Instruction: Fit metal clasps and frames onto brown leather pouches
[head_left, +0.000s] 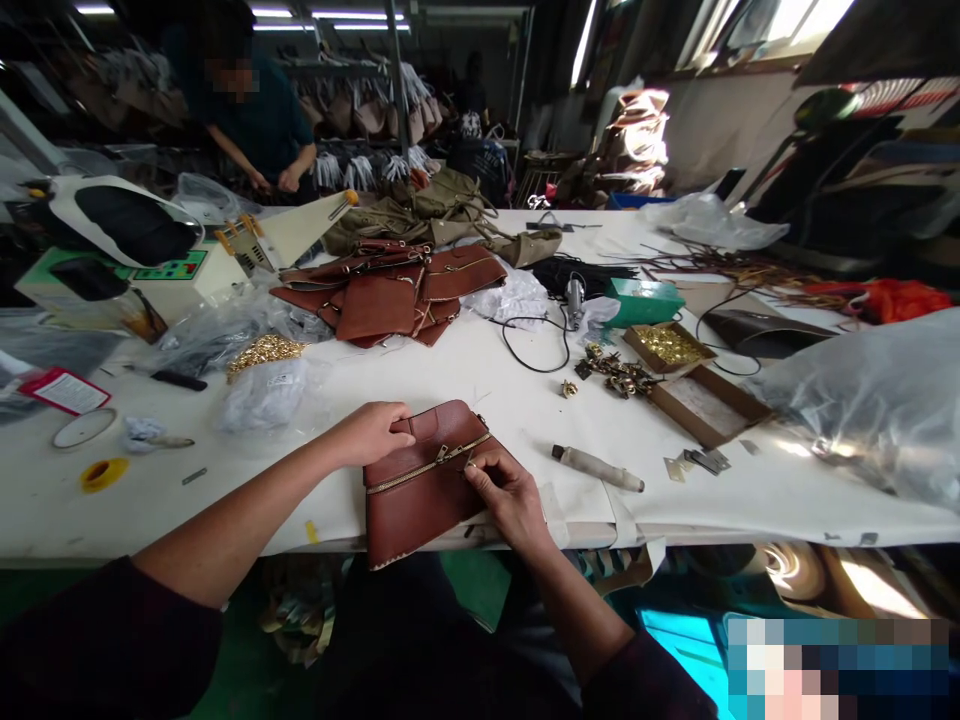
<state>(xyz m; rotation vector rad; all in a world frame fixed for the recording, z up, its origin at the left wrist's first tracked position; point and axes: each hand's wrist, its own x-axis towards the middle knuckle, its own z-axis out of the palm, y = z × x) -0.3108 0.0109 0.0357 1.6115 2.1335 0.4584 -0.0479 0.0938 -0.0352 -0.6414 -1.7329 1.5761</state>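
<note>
A brown leather pouch [420,500] with a brass zip lies at the near edge of the white table [480,390], partly hanging over it. My left hand [371,432] grips the pouch's top left corner, fingers curled over it. My right hand [506,490] pinches the pouch near the zip's right end, close to the zip pull [448,453].
A pile of brown leather pieces [390,290] lies mid-table. A cardboard box of brass fittings [667,346], loose buckles [619,375], a pale-handled tool [596,467], a green box [643,300] and plastic bags [870,400] sit to the right. Another person [247,110] works at the far left.
</note>
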